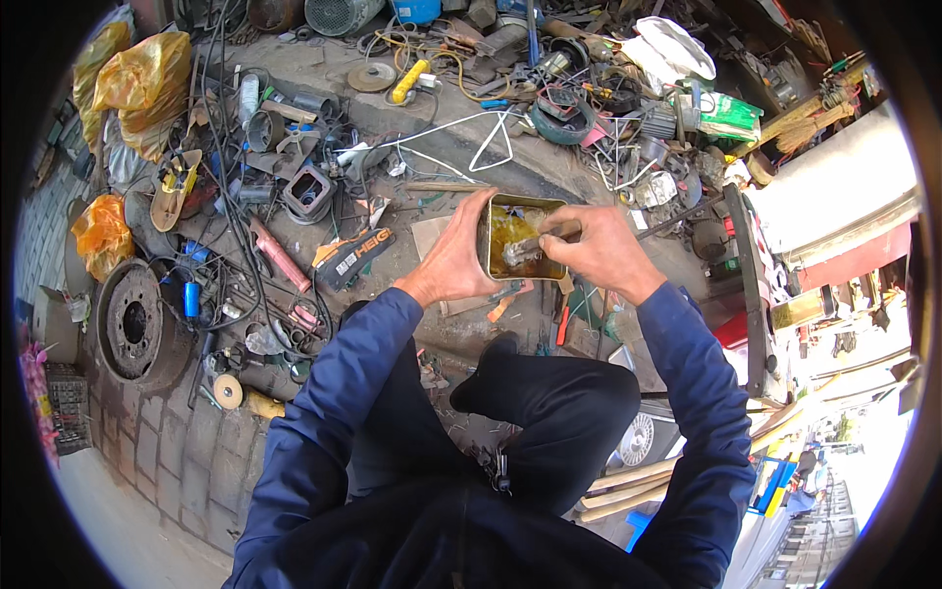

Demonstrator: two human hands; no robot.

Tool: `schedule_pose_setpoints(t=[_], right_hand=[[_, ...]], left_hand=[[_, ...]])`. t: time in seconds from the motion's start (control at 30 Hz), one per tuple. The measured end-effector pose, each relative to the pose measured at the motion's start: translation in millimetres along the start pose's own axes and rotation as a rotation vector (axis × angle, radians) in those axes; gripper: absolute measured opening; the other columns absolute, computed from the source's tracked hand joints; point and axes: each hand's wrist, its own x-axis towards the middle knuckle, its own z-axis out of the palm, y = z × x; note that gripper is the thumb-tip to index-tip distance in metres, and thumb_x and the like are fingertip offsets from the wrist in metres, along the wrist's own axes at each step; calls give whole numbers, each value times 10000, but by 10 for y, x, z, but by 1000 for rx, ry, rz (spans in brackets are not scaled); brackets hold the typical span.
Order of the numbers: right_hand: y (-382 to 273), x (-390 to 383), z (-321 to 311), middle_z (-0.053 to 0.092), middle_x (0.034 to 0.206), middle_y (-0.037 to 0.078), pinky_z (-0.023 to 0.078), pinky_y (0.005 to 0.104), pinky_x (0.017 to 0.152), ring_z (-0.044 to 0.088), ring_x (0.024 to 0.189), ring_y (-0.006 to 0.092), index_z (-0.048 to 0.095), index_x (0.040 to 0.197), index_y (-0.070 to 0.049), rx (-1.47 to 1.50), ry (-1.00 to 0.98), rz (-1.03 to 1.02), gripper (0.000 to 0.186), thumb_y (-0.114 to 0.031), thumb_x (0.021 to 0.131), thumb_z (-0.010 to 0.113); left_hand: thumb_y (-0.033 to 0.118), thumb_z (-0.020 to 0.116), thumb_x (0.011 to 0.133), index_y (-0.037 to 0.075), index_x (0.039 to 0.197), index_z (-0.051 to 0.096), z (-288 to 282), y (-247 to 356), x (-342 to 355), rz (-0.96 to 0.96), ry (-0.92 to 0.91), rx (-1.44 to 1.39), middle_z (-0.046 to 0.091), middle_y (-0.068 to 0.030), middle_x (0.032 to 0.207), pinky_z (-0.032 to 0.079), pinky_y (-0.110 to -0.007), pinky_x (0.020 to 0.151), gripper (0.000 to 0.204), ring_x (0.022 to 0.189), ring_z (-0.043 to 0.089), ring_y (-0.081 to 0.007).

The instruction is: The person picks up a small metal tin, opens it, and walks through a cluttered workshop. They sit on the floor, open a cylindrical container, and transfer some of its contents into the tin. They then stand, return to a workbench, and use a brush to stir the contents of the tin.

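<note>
My left hand (453, 253) is wrapped around the side of an open rectangular metal tin (527, 201), holding it in front of me. Amber-yellow liquid (508, 226) shows inside the tin. Between the closed fingers of my right hand (610, 250) is the handle of a short brush (524, 251), which reaches over the tin's right side. The brush's pale, worn end is down in the tin; how deep it sits in the liquid I cannot tell. Beneath the tin lies a piece of cardboard (429, 234), partly hidden by my left hand.
Scrap and tools crowd the ground all around. To the left are a wheel rim (135, 324), a red angle grinder (280, 255) and yellow bags (147, 83). A bent white rod frame (491, 147) lies ahead. Wooden poles (628, 486) rest by my right leg.
</note>
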Motion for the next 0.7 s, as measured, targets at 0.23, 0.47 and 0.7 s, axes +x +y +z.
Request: schedule_pose_setpoints(t=[0.23,0.47,0.7], right_hand=[[154,494,457,775,883,127,564,307,731,709,784,132,758,1101,24,234,-158,96,276,-161,898,732],[656,852,614,753,953,194,576,390,781,755,856,342,769,1054,-6,265,-10,-115,293,-224,862,744],[966,832,653,713,937,144,578,378,753,739,839,252,757,1077,6,67,-132,-226,244,-151,891,737]], left_hand=[[187,933,541,18,1560,278,-121,-385,-81,-124,-46,-23,425,-258,1500,370,-469,1213,1223,1423,431,-428],[106,925,558,14,1586,249,-105,-708,-9,-275,-99,4,400,-195,1515,338,-434,1250,1233,1460,431,-337],[138,911,546,15,1577,257,53,-894,72,-293,-117,-11,407,-246,1510,341,-468,1235,1228,1446,411,-414]])
